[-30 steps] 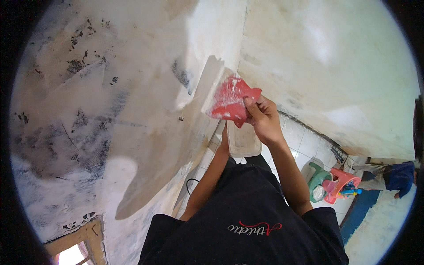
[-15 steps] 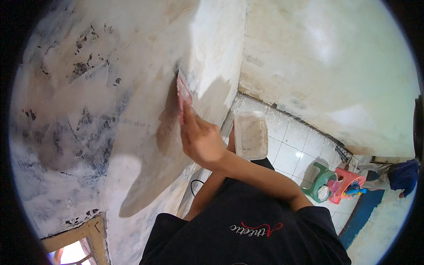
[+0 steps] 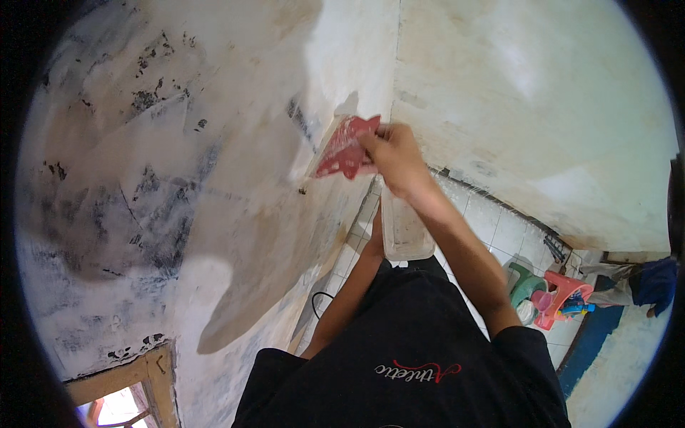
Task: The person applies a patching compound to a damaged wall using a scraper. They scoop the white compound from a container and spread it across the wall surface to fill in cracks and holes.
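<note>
My right hand (image 3: 401, 158) pinches a red putty scraper (image 3: 348, 148) with a notched back edge and whitish smears on it. The scraper's straight edge lies against the patchy wall (image 3: 235, 192) on the left, near the corner. Below that hand, a clear rectangular plastic tub (image 3: 408, 235) with pale residue inside is held up over the floor. My left hand (image 3: 377, 227) is at the tub's left side, gripping it; most of its fingers are hidden behind the tub.
A second wall (image 3: 528, 128) meets the first in a corner. White floor tiles (image 3: 492, 214) carry pale specks. Lower right stand a green stool (image 3: 524, 282) and a pink stool (image 3: 567, 292) with small items. Lower left is a wooden window frame (image 3: 158, 371).
My right hand has moved right and upward with the scraper, away from the darker patch toward the corner. The scraper has turned so its flat face shows. The tub stays nearly in place.
</note>
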Demonstrator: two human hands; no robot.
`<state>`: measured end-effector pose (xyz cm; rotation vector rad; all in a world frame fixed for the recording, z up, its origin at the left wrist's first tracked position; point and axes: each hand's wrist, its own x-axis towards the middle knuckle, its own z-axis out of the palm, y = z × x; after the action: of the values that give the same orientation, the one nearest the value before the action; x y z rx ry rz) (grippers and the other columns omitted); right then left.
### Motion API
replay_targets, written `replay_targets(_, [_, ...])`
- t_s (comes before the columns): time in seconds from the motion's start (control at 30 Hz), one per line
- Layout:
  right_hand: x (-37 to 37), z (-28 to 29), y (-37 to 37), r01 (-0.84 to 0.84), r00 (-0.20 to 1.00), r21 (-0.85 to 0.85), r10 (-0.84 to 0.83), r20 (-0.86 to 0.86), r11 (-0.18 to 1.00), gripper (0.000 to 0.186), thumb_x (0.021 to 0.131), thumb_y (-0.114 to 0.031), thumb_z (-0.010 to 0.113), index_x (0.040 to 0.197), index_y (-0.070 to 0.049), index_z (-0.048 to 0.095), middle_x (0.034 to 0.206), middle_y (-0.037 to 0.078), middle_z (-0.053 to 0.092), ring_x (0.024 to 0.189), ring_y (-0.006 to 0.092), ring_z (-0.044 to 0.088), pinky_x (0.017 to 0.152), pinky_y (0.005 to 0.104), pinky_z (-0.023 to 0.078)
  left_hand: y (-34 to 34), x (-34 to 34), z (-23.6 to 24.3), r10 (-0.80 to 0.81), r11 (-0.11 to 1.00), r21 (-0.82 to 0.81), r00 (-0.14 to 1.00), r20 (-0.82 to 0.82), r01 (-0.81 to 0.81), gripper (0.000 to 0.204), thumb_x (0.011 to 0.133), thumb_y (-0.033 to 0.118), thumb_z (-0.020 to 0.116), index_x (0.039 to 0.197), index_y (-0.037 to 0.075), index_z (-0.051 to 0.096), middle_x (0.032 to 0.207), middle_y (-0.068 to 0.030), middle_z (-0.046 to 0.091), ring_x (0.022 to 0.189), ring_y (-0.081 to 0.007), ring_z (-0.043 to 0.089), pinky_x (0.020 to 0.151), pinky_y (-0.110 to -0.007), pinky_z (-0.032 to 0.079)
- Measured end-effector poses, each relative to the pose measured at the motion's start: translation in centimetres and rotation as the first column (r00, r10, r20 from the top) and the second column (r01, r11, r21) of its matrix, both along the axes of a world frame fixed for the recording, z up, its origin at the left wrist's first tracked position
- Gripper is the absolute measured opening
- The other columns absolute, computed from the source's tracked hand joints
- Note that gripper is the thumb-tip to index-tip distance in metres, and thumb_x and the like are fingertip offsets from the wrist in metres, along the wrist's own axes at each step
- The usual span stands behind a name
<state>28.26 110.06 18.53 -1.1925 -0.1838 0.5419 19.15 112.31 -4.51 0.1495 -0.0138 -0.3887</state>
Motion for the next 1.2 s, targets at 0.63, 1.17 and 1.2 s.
replay_targets(0.63, [-1.6,5.5,-5.3,0.136,0.987,0.151,-0.121,-0.107,0.979,0.021,0.095,-0.006,0.054,0.106,0.01,0.063,0.094,0.015,0.069,0.081,0.0185,0.069,0.073,0.0342,0.06,-0.7,-0.2,0.0,-0.06,0.997,-0.055,0.998,0.036,0.062,0.078,0.098,0.067,0.026,0.146,0.007,0.038,0.135,-0.0173,0.053,0.119,-0.0352,0.057,0.098,-0.051,0.05])
replay_targets(1.17, [1.6,4.7,1.4,-0.135,0.951,0.099,0.157,-0.268,0.986,0.021,0.093,-0.003,0.053,0.1,0.017,0.057,0.094,0.023,0.066,0.083,0.0321,0.071,0.078,0.0421,0.063,0.0,-1.1,-1.7,-0.045,0.999,-0.019,0.999,-0.028,0.044,0.077,0.098,0.066,0.027,0.146,0.007,0.038,0.135,-0.0163,0.054,0.119,-0.034,0.057,0.098,-0.052,0.05])
replay_targets(1.2, [1.9,5.9,1.7,-0.156,0.949,0.107,0.179,-0.259,0.982,0.02,0.093,-0.002,0.054,0.099,0.016,0.056,0.095,0.024,0.065,0.084,0.0333,0.071,0.079,0.0429,0.063,0.0,-1.1,-1.7,-0.049,0.999,-0.018,0.998,-0.031,0.048,0.077,0.098,0.066,0.027,0.146,0.007,0.038,0.135,-0.0162,0.054,0.119,-0.0339,0.057,0.099,-0.052,0.05])
